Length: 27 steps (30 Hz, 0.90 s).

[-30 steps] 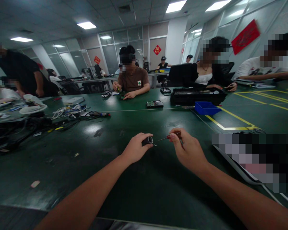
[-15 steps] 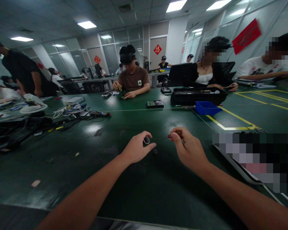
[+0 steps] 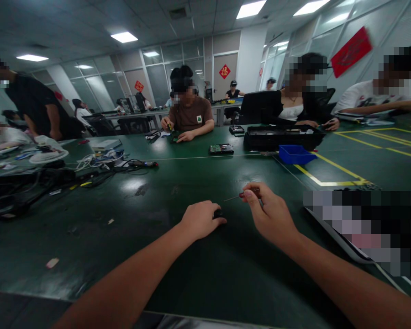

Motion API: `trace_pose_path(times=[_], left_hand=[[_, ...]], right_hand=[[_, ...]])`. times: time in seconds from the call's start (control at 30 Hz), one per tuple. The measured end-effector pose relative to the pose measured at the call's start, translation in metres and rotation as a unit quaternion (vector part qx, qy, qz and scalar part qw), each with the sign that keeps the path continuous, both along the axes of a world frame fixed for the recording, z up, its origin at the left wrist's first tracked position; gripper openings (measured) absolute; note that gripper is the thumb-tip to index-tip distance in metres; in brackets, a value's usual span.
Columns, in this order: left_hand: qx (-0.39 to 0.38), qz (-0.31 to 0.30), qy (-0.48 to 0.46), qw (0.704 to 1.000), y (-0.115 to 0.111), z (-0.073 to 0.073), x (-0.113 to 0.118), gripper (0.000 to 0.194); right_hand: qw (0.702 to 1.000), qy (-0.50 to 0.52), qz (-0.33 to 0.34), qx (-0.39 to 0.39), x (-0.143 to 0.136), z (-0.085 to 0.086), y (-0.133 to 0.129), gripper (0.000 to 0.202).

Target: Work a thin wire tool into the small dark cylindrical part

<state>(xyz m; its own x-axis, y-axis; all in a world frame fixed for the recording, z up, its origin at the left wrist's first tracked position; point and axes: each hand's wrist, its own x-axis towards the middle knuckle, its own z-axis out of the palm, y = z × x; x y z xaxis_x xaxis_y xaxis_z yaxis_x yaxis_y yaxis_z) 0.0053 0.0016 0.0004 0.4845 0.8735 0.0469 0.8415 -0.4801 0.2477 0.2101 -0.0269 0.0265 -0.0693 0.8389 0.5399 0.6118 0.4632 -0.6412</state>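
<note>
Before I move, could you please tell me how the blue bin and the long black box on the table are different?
The blue bin is bright blue, while the black box is black. The black box is clearly longer than the blue bin. The blue bin stands nearer to you, and the black box is just behind it. Both have open tops and rest on the green table.

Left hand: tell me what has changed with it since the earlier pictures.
The left hand has moved toward the wearer and slightly right. The ring-shaped end seen earlier no longer shows; a dark piece is between its thumb and fingers, but whether it is the same piece is unclear. The right hand still holds the screwdriver; the blue bin stayed put.
</note>
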Motion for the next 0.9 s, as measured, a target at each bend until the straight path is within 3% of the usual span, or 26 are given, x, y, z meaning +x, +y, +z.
trace_pose_path(times=[0.27, 0.43, 0.67, 0.77, 0.9], left_hand=[[-0.031, 0.025, -0.027, 0.999, -0.001, 0.002, -0.001, 0.024], [-0.076, 0.028, -0.124, 0.989, 0.000, 0.004, -0.008, 0.022], [-0.108, 0.053, -0.269, 0.955, 0.012, 0.026, -0.030, 0.021], [-0.127, 0.098, -0.373, 0.914, 0.022, 0.038, -0.052, 0.027], [-0.150, 0.196, -0.553, 0.796, 0.032, 0.052, -0.097, 0.031]], right_hand=[[1.000, -0.002, 0.001, -0.009, 0.000, -0.001, 0.000, 0.021], [1.000, 0.000, -0.001, -0.018, 0.002, -0.001, -0.001, 0.021], [1.000, -0.005, -0.003, -0.013, 0.002, -0.001, 0.000, 0.020], [1.000, -0.007, 0.001, -0.013, 0.001, -0.001, 0.000, 0.020], [1.000, -0.004, 0.006, -0.019, 0.003, -0.002, 0.001, 0.020]])
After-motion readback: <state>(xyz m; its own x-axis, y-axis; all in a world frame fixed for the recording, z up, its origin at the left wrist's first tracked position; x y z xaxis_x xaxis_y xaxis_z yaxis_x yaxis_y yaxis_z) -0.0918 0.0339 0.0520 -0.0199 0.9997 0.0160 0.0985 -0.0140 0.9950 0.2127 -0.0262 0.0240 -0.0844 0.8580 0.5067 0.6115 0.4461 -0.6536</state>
